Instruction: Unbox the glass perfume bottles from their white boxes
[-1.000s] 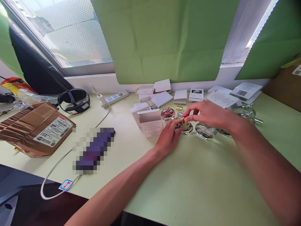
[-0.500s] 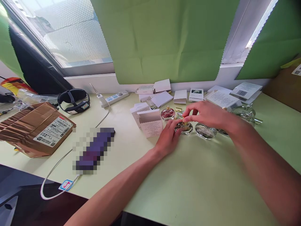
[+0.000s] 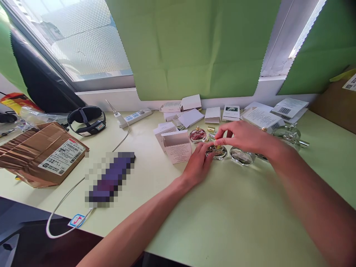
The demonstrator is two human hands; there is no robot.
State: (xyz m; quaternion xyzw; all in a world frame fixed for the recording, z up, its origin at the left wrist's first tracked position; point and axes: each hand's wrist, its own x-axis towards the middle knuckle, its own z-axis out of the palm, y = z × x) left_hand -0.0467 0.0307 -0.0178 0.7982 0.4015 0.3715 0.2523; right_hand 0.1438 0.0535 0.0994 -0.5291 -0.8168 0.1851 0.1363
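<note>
A clear glass perfume bottle (image 3: 219, 153) lies low on the table between my hands. My left hand (image 3: 197, 163) is closed against its left side, steadying it. From above, my right hand (image 3: 236, 134) pinches the small gold spray top (image 3: 217, 144) at the bottle's neck, its fingertips partly covering it. A second clear perfume bottle (image 3: 241, 157) rests just to the right, beneath my right wrist. Behind my left hand sits a perfume bottle with red contents (image 3: 197, 136), near a loose gold cap (image 3: 211, 129).
An opened white box (image 3: 177, 148) stands left of the bottles; white cartons (image 3: 213, 115) and folded box sheets (image 3: 263, 119) line the back. More glass bottles (image 3: 287, 135) are right. Leftward are a phone (image 3: 111, 180) with cable, a power strip (image 3: 137, 116), a headset (image 3: 87, 120) and a brown parcel (image 3: 46, 154).
Both hands keep the same hold on the bottle and its gold top. The whole view has shifted very slightly; nothing else has visibly moved.
</note>
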